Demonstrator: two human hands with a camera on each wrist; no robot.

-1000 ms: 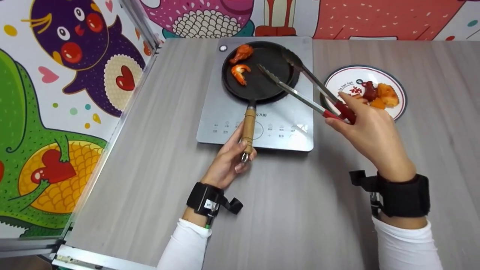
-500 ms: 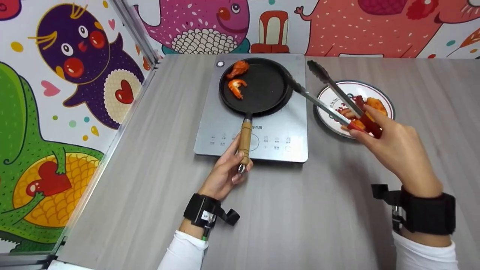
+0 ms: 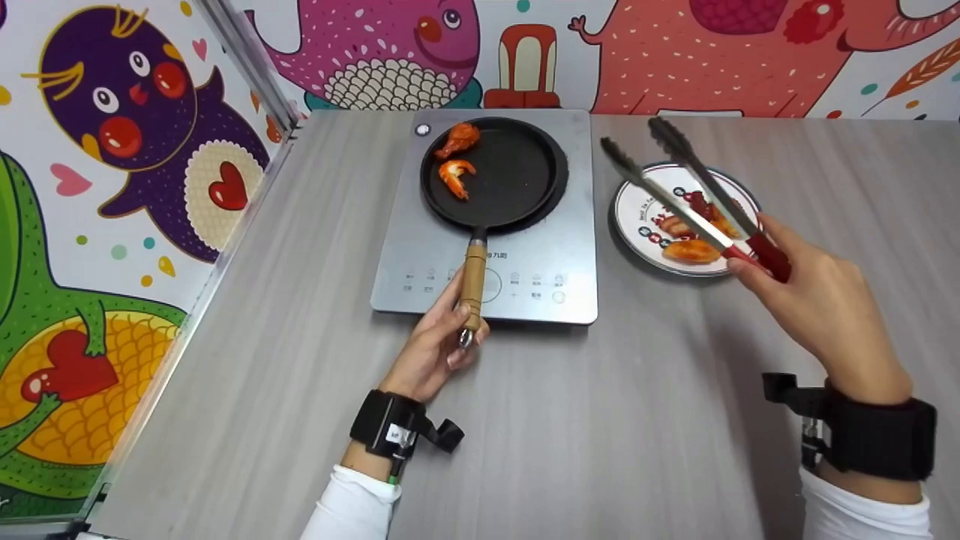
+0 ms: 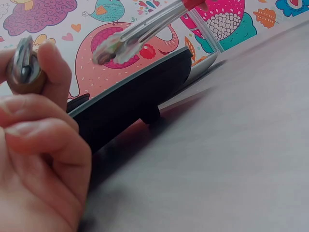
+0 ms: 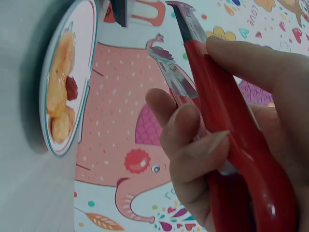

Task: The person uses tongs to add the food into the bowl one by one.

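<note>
In the head view my left hand point(image 3: 431, 349) grips the wooden handle point(image 3: 472, 281) of a black frying pan point(image 3: 510, 180) on a silver induction cooktop point(image 3: 559, 251). The pan holds an orange-red drumstick point(image 3: 457, 140) and a shrimp point(image 3: 454, 180) at its left side. My right hand point(image 3: 836, 311) holds red-handled metal tongs point(image 3: 679, 210), their arms apart with nothing between the tips. They hang over a round white plate point(image 3: 631, 214) bearing several food pieces, among them a golden-orange piece point(image 3: 691, 251). The tongs partly hide the food. Fingers wrap the red handles point(image 5: 217, 92) in the right wrist view.
A grey wood-grain table point(image 3: 600, 420) carries the cooktop and plate. Cartoon-printed walls stand behind and at the left, with a metal frame rail point(image 3: 225, 45) at their corner.
My right hand has carried the tongs rightward, from over the pan to over the plate. The left hand keeps its grip on the pan handle. The head view has shifted slightly.
</note>
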